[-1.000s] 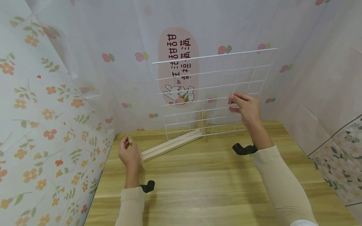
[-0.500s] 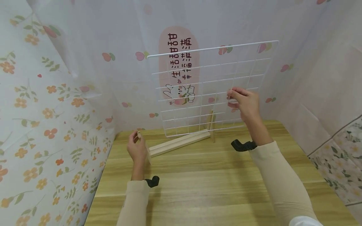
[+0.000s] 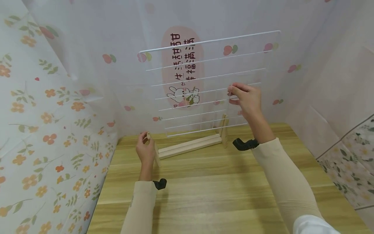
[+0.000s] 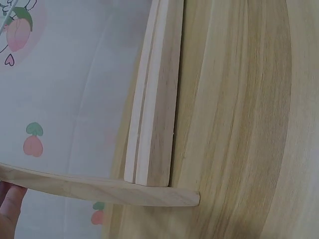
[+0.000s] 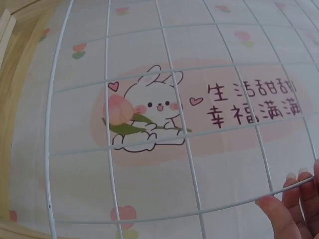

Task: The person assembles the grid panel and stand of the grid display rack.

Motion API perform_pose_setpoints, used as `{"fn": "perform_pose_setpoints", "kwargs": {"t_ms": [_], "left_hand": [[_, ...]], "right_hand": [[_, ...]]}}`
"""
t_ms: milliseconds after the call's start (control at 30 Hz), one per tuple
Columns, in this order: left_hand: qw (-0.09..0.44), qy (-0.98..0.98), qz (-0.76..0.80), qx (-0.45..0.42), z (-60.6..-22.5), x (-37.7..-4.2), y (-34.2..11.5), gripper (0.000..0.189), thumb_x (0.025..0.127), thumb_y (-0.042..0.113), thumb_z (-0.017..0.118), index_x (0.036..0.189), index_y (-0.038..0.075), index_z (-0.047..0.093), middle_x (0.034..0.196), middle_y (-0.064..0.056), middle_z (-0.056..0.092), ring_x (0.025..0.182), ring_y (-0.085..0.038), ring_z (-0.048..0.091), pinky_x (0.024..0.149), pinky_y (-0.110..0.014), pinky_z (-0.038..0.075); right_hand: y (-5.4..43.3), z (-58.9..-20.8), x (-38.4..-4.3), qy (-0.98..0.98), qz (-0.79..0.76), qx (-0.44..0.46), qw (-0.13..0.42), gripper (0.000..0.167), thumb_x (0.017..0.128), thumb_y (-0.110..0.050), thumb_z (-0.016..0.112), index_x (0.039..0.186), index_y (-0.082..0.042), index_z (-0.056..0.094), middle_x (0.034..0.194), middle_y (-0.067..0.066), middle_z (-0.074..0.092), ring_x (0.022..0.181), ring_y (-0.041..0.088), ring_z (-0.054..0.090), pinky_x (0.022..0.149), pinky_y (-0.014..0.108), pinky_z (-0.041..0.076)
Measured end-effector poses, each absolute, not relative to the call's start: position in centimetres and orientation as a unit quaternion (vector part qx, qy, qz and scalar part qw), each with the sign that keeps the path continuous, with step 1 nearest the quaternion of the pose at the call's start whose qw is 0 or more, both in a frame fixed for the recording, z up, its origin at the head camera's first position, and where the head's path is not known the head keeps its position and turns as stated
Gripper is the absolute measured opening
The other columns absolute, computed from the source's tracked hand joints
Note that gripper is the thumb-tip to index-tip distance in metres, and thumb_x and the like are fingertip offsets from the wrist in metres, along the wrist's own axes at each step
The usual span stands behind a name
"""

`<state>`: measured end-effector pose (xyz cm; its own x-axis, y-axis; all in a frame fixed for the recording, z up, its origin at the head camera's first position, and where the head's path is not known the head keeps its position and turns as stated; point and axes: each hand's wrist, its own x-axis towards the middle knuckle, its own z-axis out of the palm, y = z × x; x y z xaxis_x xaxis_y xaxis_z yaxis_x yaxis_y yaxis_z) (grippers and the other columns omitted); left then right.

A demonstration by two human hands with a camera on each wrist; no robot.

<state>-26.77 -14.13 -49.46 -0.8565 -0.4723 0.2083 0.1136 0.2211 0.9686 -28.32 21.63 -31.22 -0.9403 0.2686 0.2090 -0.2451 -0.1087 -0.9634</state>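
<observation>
In the head view, my right hand (image 3: 246,99) pinches a white wire grid panel (image 3: 208,77) by a wire at its right part and holds it upright off the table. Seen from the right wrist, thumb and fingertips meet on an edge wire of that panel (image 5: 149,219). My left hand (image 3: 145,149) grips the top of the left end piece of a wooden stand (image 3: 190,147) on the table. A groove runs along the stand's crossbar (image 4: 159,109), and its end piece (image 4: 124,191) shows in the left wrist view. The grid's lower edge appears above the crossbar; any contact is unclear.
A wood-grain table (image 3: 198,195) lies below both hands. Behind it hangs a pale printed curtain (image 3: 128,87) with a rabbit and lettering. Floral cloth (image 3: 52,123) covers the left side, and another sheet (image 3: 336,107) hangs at the right.
The left hand has moved right and away from me, shifting the stand rightward and turning it straighter. The right hand has raised the grid and brought it slightly left.
</observation>
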Motion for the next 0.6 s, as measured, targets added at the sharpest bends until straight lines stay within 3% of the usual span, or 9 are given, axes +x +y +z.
{"fn": "perform_pose_setpoints", "kwargs": {"t_ms": [133, 433, 600], "left_hand": [[0.235, -0.744, -0.614, 0.117, -49.4, -27.2, -13.8, 0.033, 0.090, 0.006, 0.057, 0.122, 0.005, 0.063, 0.125, -0.011, 0.062, 0.113, -0.027, 0.060, 0.084, -0.039, 0.052], [0.230, -0.753, -0.608, 0.097, -49.4, -27.9, -13.0, 0.036, 0.087, 0.002, 0.056, 0.122, 0.003, 0.062, 0.124, -0.013, 0.063, 0.111, -0.028, 0.061, 0.079, -0.027, 0.051], [0.225, -0.756, -0.608, 0.091, -49.3, -28.3, -12.6, 0.036, 0.086, 0.001, 0.057, 0.122, 0.002, 0.062, 0.123, -0.015, 0.063, 0.111, -0.029, 0.061, 0.083, -0.033, 0.052]], "right_hand": [[21.0, -30.9, -28.6, -0.654, 0.734, 0.002, 0.182, 0.027, 0.081, -0.021, 0.078, 0.099, -0.001, 0.074, 0.084, 0.005, 0.070, 0.082, 0.018, 0.067, 0.070, 0.033, 0.057], [20.1, -30.4, -29.2, -0.650, 0.736, 0.009, 0.191, 0.017, 0.083, -0.017, 0.077, 0.093, -0.004, 0.075, 0.082, 0.006, 0.069, 0.079, 0.018, 0.066, 0.066, 0.031, 0.058], [19.7, -30.3, -29.6, -0.647, 0.737, 0.002, 0.195, 0.018, 0.082, -0.018, 0.078, 0.093, -0.004, 0.075, 0.082, 0.006, 0.069, 0.078, 0.018, 0.066, 0.065, 0.031, 0.058]]}}
